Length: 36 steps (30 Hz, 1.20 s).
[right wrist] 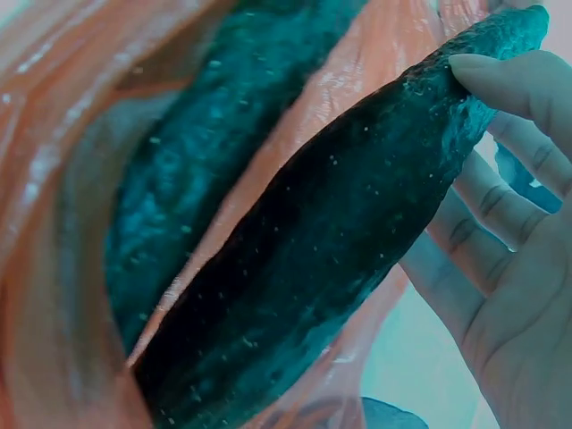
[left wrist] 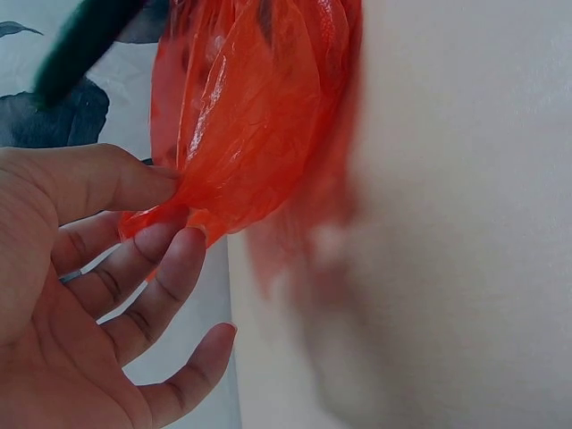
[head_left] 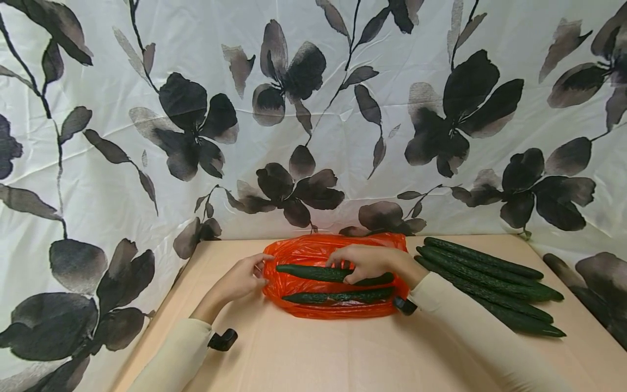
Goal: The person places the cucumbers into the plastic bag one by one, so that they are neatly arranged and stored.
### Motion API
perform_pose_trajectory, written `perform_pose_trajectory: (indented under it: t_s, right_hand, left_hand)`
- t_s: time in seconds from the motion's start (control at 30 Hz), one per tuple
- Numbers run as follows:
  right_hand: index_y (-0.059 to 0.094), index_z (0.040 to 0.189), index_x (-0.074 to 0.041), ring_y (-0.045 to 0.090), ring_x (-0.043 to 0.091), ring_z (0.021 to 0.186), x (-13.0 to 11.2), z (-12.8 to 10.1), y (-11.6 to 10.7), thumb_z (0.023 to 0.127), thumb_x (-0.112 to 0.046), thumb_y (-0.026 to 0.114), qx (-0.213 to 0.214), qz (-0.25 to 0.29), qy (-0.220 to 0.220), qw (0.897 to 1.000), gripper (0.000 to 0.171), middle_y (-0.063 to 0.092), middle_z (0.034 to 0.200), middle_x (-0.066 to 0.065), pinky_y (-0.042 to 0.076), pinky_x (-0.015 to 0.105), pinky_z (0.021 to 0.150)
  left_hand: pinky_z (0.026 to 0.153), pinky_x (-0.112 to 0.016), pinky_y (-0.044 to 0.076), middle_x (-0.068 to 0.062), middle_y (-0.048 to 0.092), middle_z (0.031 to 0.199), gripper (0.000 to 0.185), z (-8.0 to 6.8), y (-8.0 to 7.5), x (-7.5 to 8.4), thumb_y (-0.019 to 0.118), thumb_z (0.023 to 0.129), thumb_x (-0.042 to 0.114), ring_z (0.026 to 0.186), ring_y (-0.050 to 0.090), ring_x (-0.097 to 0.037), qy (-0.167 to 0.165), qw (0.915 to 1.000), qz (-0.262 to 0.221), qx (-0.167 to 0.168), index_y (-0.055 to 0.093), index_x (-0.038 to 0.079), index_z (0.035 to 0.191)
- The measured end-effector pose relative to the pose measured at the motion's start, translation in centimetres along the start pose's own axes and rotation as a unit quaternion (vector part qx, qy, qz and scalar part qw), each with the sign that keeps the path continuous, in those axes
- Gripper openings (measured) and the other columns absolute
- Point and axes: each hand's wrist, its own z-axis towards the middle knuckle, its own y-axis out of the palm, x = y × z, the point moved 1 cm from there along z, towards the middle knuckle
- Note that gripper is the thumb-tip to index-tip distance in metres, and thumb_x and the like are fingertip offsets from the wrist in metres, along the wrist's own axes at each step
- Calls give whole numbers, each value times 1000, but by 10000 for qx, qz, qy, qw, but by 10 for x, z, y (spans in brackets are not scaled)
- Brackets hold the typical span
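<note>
Left hand pinches the edge of a red plastic bag at the bag's nine o'clock, thumb against fingertips, little finger loose. Right hand grips a cucumber over the bag, thumb on one side and fingers on the other, one end pointing to nine o'clock. A second cucumber lies parallel, toward the bag's six o'clock (red film crosses in front of part of it in the right wrist view). Other cucumbers lie heaped at three o'clock on the table, the lowest partly behind the right sleeve. Floral cloth hangs at twelve. The left forearm enters from eight o'clock, the right from four, its hand over the gripped cucumber.
</note>
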Motion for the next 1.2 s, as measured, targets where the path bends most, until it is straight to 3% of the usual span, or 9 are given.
perform_pose_trajectory:
  t_s: [0.3, 1.2]
  right_hand:
    - [59, 141, -21, 58, 13, 117, 2, 1, 12, 92, -20, 73, -52, -227, 283, 9993, 51, 63, 127, -9, 47, 38, 105]
    - [63, 136, -22, 59, 12, 112, -1, 11, 33, 94, -17, 71, -273, -526, 421, 9974, 43, 64, 123, -11, 48, 35, 103]
  left_hand:
    - [72, -29, 48, -10, 59, 91, 56, -1, -1, 0, 71, 81, -6, 81, 56, -19, 73, 10000, -14, 9, 57, -4, 136]
    - [76, -33, 49, -7, 60, 92, 55, -4, 0, 0, 71, 82, -4, 82, 57, -19, -72, 9999, 84, -89, 58, -1, 136]
